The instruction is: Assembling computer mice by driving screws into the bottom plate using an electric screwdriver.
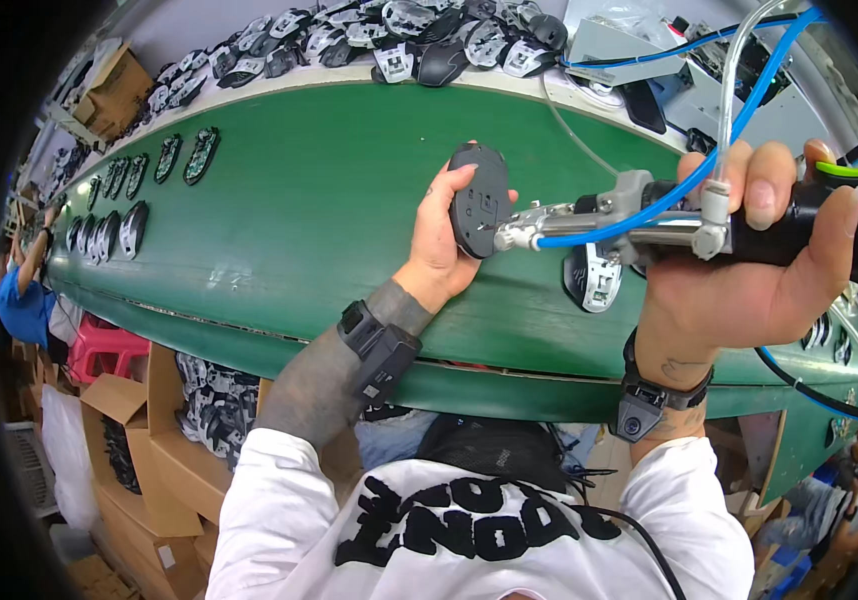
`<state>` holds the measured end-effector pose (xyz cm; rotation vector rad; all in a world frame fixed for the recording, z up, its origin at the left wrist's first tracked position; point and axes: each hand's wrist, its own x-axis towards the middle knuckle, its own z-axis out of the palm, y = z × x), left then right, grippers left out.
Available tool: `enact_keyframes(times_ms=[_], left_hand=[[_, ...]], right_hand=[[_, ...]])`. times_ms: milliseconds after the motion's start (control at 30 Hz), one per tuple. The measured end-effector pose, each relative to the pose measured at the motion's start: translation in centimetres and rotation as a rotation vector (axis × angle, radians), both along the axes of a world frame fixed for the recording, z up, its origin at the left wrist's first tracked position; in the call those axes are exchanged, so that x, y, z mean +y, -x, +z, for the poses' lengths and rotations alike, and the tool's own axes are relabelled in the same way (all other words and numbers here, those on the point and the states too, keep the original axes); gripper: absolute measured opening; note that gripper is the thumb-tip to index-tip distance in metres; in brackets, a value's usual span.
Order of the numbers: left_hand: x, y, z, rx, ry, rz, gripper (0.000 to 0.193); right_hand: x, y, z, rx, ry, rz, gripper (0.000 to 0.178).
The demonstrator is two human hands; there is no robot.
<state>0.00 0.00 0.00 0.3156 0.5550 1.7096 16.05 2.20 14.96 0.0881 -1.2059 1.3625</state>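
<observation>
My left hand [436,235] holds a dark computer mouse [477,200] above the green work surface [299,200], its underside turned up and thumb across its edge. In my right hand [749,290] is a power screwdriver [669,233], with a black body, a metal front end and blue and clear tubes attached. The screwdriver's nose meets the lower right part of the mouse's underside; the exact tip is hard to make out. Beneath the tool lies a mouse shell [601,282], dark with a white inside, partly hidden.
Several circuit boards [202,155] and mouse shells [132,230] stand in rows at the left. More shells [409,40] are heaped along the back ledge. A blue tube [764,85] hangs at the right. Cardboard boxes [189,480] and a co-worker [24,300] are at the left.
</observation>
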Motion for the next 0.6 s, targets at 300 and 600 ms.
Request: enact_keyframes(times_ms=[300, 600], left_hand=[[0.0, -0.5, 0.5, -0.161, -0.003, -0.027, 0.041], [-0.1, 5.5, 3.0, 1.528, 0.092, 0.424, 0.06]], right_hand=[[-0.5, 1.1, -0.2, -0.004, 0.019, 0.119, 0.031], [0.9, -0.5, 0.8, -0.086, 0.075, -0.005, 0.029]])
